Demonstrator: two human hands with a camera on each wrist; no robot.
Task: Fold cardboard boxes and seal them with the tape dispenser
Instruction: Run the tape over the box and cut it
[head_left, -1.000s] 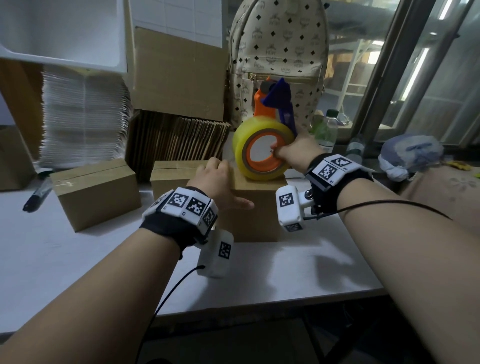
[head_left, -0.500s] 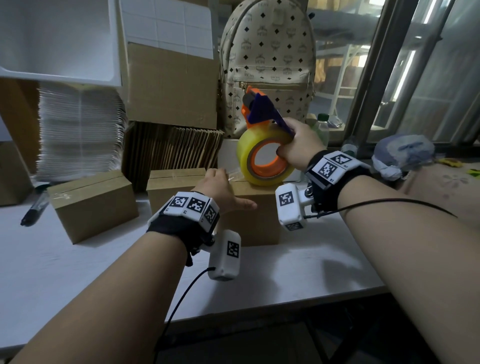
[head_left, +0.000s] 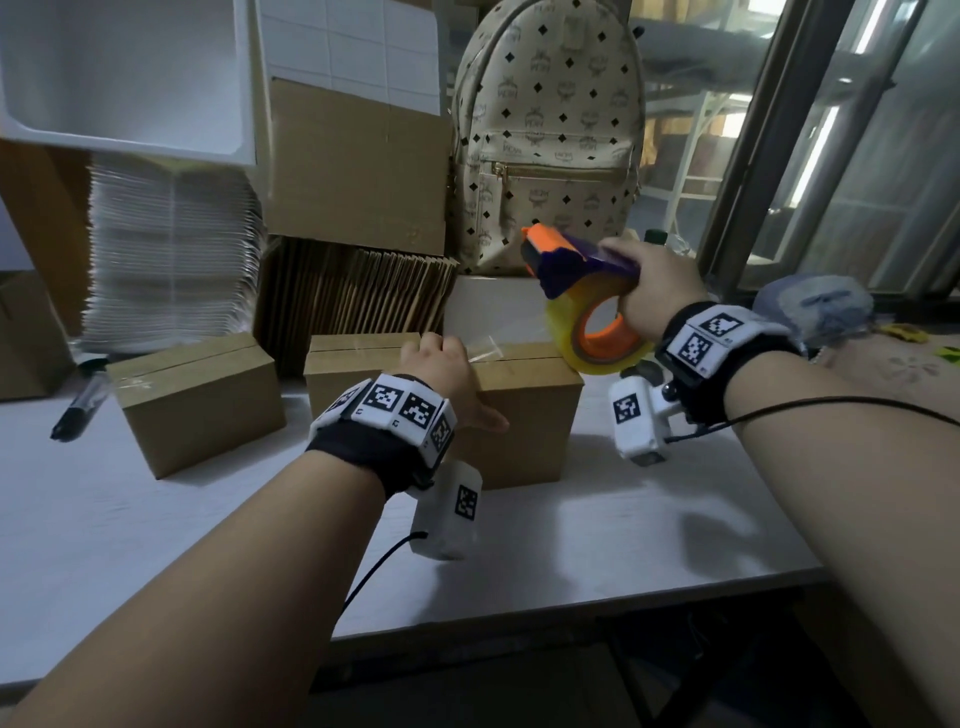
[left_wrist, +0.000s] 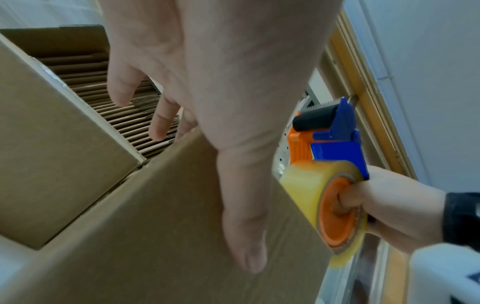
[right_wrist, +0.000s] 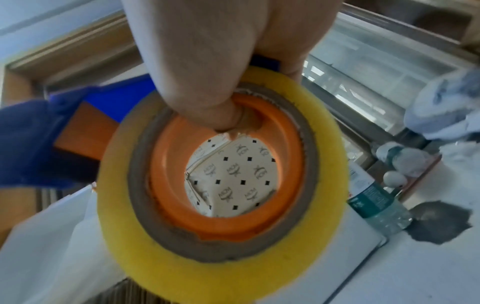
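A small closed cardboard box stands on the white table. My left hand rests on it, fingers laid over the top and thumb straight down the front face. My right hand grips the orange and blue tape dispenser, thumb hooked inside the core of the yellow roll. The dispenser hangs just above the box's right top edge. A clear tape strip lies on the box top beside my left fingers.
Two more closed boxes stand left of and behind the held one. Flat cardboard sheets stand on edge at the back, beside a patterned backpack. A marker lies far left. A water bottle lies to the right.
My right hand has lifted the dispenser off the box top and carried it to the right, tipping its blue head over. My left hand has stayed on the box.
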